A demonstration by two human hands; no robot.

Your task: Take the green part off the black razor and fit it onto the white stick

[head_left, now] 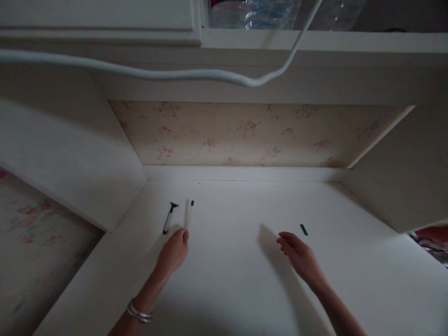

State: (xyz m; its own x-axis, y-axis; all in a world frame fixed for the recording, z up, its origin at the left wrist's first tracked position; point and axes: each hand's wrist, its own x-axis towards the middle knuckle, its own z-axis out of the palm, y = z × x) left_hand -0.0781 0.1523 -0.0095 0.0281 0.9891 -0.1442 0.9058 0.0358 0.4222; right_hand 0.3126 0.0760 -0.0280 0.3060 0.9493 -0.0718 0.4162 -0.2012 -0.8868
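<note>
My left hand (174, 253) rests on a white desk (245, 280) with its fingers curled, the fingertips at the near end of a thin white pen tube (189, 213). A black pen part with a clip (169, 217) lies just left of that tube. My right hand (298, 255) hovers over the desk with the fingers loosely stretched out, holding nothing. A small dark green cap (304, 229) lies just beyond its fingertips. Bracelets (139, 313) circle my left wrist.
The desk sits in a white alcove with floral wallpaper (245, 135) at the back and white side walls. A white cable (157, 73) hangs across the top. Plastic bottles (266, 11) stand on a shelf above. A floral bedspread (31, 233) lies at the left.
</note>
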